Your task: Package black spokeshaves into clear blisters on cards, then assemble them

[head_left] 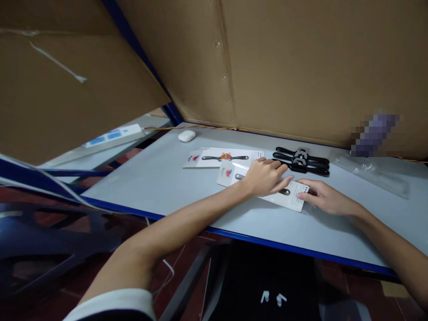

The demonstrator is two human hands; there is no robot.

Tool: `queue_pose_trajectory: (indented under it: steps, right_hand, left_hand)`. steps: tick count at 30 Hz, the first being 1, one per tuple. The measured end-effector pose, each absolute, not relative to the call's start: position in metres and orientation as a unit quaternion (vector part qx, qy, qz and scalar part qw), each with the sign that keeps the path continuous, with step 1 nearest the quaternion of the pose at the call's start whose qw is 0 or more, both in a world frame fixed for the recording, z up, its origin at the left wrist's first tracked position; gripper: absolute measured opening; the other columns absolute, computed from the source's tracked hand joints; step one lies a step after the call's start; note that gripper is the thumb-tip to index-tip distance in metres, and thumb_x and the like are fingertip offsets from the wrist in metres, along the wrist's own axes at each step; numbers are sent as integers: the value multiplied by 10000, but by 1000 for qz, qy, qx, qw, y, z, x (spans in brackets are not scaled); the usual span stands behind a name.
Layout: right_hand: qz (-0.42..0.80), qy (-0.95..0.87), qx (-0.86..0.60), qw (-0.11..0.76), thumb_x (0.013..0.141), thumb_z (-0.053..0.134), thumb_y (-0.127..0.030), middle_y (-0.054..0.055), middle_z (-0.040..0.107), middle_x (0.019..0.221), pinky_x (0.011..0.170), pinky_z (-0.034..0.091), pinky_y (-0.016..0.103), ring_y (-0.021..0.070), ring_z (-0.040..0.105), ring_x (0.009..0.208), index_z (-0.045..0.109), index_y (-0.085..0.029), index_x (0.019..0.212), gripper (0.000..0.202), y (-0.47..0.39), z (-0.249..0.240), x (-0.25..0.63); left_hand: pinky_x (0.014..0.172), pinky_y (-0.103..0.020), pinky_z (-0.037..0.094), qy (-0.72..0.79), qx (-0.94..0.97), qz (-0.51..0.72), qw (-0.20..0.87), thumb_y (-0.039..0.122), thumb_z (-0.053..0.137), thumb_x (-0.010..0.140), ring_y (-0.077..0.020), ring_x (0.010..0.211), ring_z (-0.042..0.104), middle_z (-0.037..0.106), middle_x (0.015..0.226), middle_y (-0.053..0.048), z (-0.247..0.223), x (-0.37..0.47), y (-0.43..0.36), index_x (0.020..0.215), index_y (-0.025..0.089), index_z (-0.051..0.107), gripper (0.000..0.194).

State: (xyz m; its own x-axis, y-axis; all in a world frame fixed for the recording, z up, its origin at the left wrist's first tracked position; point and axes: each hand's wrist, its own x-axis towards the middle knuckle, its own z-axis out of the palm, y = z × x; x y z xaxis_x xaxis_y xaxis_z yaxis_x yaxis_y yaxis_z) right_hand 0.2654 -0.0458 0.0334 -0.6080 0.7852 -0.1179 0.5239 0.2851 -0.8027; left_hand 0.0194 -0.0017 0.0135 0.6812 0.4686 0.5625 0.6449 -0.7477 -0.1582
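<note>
A white printed packaging card (294, 203) lies slanted on the table, with a two-handled tool partly visible along it. My left hand (265, 177) rests across the middle of this card, palm down, thumb stretched out and fingers reaching over its far edge. My right hand (323, 196) pinches the card's right end between thumb and fingers. Just beyond the hands sit several black spokeshaves (301, 157) with grey metal centres, laid side by side. A second packaging card (209, 151), showing a black tool with an orange middle, lies flat behind the first.
A small white rounded case (187, 136) stands at the table's back left. Clear plastic packaging (377, 176) lies at the right, near a blurred purple object (374, 136). Cardboard walls (301, 71) rise behind. A power strip (113, 135) is on the left-hand surface.
</note>
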Motion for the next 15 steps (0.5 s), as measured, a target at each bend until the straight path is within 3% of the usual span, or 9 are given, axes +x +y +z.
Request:
queue_pose_trajectory:
  steps: [4, 9, 15]
  right_hand:
    - [479, -777, -387, 130, 1037, 544, -459, 99, 708, 1211, 820, 540, 345, 225, 659, 974, 553, -203, 1495, 525, -43, 37, 276]
    - [481, -783, -374, 122, 1034, 543, -442, 94, 690, 1302, 981, 514, 369, 246, 644, 1145, 546, -223, 1529, 542, -40, 40, 283]
    - [487, -769, -392, 133, 980, 640, -511, 100, 721, 1181, 863, 526, 349, 249, 670, 1025, 630, -180, 1434, 562, -39, 37, 279]
  left_hand:
    - [572, -346, 323, -338, -902, -225, 150, 506, 296, 1087, -180, 552, 568, 670, 679, -60, 14, 17, 0, 856, 185, 677, 550]
    - [550, -351, 302, -347, -908, -195, 132, 492, 308, 1074, -184, 516, 549, 662, 657, -61, 13, 19, -1, 846, 186, 679, 533]
    - [545, -355, 302, -354, -908, -185, 125, 484, 302, 1076, -195, 536, 568, 682, 681, -72, 12, 19, -1, 839, 187, 679, 536]
